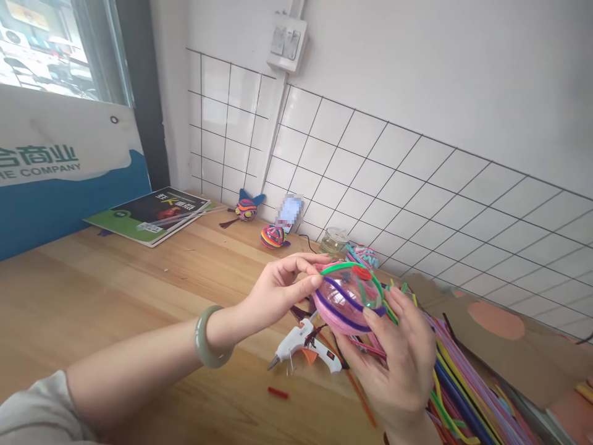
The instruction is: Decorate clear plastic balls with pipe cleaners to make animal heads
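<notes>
A clear rounded plastic piece (340,298) has green, purple and pink fuzzy strips along its surface, with a red patch near its top right. My left hand (290,284) pinches its left edge, at the end of the green and purple strips, between thumb and fingers. From the right and below, my right hand (393,349) grips the same piece, thumb at the purple strip. Beneath both hands, a white glue gun (299,340) lies on the wooden table (185,309), its nozzle pointing lower left. A short red stick (278,392) rests in front of it.
Many coloured fuzzy sticks (467,383) lie at the right beside brown cardboard (519,358). Along the wall stand two striped ornaments (246,208), a phone (290,211) and a glass jar (333,242). A magazine (148,216) lies at the back left.
</notes>
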A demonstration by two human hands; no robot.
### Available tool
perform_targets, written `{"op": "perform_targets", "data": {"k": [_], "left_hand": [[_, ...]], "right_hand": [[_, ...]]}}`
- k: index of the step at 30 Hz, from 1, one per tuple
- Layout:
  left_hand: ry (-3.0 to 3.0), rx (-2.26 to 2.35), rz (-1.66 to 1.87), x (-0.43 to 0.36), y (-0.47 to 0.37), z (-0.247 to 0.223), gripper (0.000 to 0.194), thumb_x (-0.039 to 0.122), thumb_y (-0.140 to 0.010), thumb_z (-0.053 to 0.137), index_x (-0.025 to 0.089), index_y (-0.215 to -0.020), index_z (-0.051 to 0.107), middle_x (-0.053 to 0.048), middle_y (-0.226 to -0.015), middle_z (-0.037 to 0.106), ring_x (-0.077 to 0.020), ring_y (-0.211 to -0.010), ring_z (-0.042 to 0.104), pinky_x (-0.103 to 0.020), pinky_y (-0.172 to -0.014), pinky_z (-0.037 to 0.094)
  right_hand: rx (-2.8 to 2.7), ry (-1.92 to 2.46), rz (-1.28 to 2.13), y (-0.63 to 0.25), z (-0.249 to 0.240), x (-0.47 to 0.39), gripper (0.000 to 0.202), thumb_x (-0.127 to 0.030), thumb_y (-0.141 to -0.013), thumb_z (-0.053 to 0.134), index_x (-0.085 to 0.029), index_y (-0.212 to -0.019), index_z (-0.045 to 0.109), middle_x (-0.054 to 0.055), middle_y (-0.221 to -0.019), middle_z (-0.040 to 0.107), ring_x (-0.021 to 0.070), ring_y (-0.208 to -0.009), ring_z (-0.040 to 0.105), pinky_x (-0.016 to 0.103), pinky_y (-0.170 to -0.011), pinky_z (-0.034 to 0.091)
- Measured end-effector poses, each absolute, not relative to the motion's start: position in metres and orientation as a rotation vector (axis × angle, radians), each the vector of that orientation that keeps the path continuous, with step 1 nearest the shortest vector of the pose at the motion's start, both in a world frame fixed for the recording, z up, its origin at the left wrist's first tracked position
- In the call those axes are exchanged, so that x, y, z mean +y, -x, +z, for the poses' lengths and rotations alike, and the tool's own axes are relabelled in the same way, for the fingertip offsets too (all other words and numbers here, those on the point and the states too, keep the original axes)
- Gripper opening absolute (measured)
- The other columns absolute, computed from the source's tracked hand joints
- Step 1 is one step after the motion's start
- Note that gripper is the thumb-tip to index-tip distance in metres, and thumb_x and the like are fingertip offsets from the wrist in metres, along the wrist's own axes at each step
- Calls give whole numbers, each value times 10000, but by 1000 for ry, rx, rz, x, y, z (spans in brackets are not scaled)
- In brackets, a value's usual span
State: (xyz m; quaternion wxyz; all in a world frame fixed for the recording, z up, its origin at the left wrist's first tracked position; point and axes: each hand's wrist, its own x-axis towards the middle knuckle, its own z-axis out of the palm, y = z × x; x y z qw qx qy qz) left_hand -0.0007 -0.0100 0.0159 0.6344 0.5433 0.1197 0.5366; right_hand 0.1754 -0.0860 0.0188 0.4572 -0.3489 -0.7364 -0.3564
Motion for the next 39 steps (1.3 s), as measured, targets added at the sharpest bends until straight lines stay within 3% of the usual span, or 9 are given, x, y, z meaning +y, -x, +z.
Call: {"op": "perform_targets", "data": {"k": [7, 12, 29, 39], "left_hand": [[-1122, 289, 1199, -14, -4, 12, 203, 325, -809, 717, 144, -739, 659, -99, -1163, 673, -205, -1010, 658, -264, -740, 553], [-1080, 303, 1149, -17, -6, 6, 239, 372, -825, 695, 143, -778, 642, -108, -1264, 632, -137, -757, 672, -226, -548, 539], [-1025, 328, 1183, -14, -11, 0, 201, 342, -808, 721, 156, -762, 660, -79, -1262, 646, -179, -881, 691, -254, -675, 564], [-988, 305, 1172, -15, -12, -3, 189, 319, -822, 710, 143, -774, 660, -89, -1263, 641, -137, -784, 671, -243, -631, 554]], "right_hand": [[-1799, 855, -917, -174, 18, -84, 657, -42, -694, 802, -181, -1287, 557, 169, -1397, 510, 283, -1186, 606, 369, -812, 647], [-1798, 868, -923, -172, 15, -84, 664, -42, -694, 801, -178, -1296, 555, 166, -1417, 499, 285, -1203, 598, 385, -857, 632], [-1820, 968, -902, -181, 3, -86, 655, -109, -731, 795, -213, -1325, 538, 156, -1457, 449, 323, -1216, 584, 430, -827, 648], [-1836, 973, -878, -184, 2, -85, 645, -103, -730, 796, -214, -1313, 544, 153, -1454, 453, 310, -1202, 595, 395, -797, 659]]}}
